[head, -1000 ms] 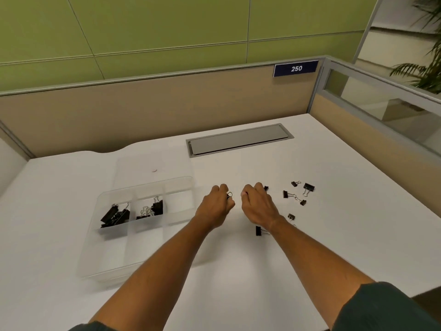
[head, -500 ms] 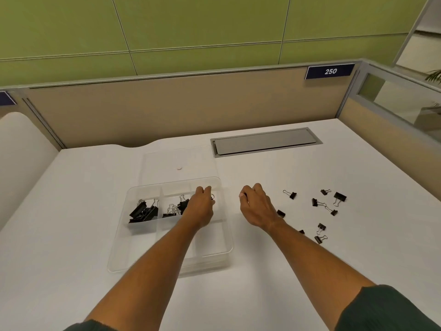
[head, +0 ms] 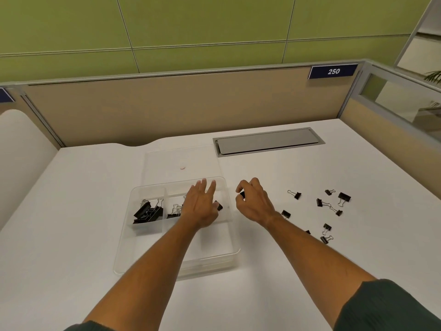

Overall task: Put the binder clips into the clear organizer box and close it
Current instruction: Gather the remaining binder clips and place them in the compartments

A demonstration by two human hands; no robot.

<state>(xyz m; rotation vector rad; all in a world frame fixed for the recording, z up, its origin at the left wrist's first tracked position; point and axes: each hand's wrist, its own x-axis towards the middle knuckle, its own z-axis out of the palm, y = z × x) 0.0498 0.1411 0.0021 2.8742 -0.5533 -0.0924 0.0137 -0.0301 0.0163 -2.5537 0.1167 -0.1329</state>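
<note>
desk: white rectangular desk top (head: 71, 235), beige partition panels behind and on the right, green wall above
cable hatch: grey metal flap (head: 268, 140) set in the desk, far side, right of box lid
box: clear plastic organizer box (head: 181, 263) with dividers, open, on desk left of centre; its clear lid (head: 167, 163) lies flat behind it, hinged or loose cannot tell
left arm: bare forearm crosses over the box's near compartments
left hand: left hand (head: 199, 206) palm down over the box's back row, fingers spread and loose, nothing gripped; 1 small black clip (head: 218, 206) shows just at the thumb side, in the back right compartment
right hand: right hand (head: 254, 203) just right of the box, above the desk, fingers curled, thumb and forefinger pinching 1 black binder clip (head: 242, 194)
clips in box: pile of black binder clips with silver wire handles (head: 148, 211) in back left compartment; a few more (head: 175, 210) in back middle compartment, partly hidden by left hand
clips loose: about 9 scattered black binder clips (head: 329, 206) on the desk right of the right hand, well apart from the box
number plate: dark blue sign "250" (head: 333, 71) on the partition top, far right
</note>
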